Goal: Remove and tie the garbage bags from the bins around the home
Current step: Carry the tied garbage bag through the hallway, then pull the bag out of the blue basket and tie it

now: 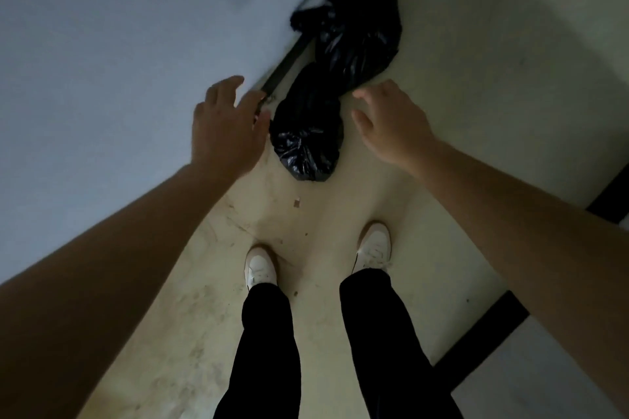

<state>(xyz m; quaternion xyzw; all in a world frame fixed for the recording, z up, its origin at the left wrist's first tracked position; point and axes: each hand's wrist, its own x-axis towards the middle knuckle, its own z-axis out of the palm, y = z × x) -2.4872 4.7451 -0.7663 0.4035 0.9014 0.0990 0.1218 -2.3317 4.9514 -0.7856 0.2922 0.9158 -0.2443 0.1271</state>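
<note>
Both hands, left hand [226, 127] and right hand [391, 122], hover spread wide, holding nothing. Two black bags [308, 133] lie on the floor [476, 78]. A careless grip may tear the thin plastic.

Both forearms are bare, with no sleeves visible. The left hand [226, 127] and right hand [391, 126] carry no gloves. The legs wear black trousers [269, 350]. The feet wear white sneakers [260, 267].
</note>
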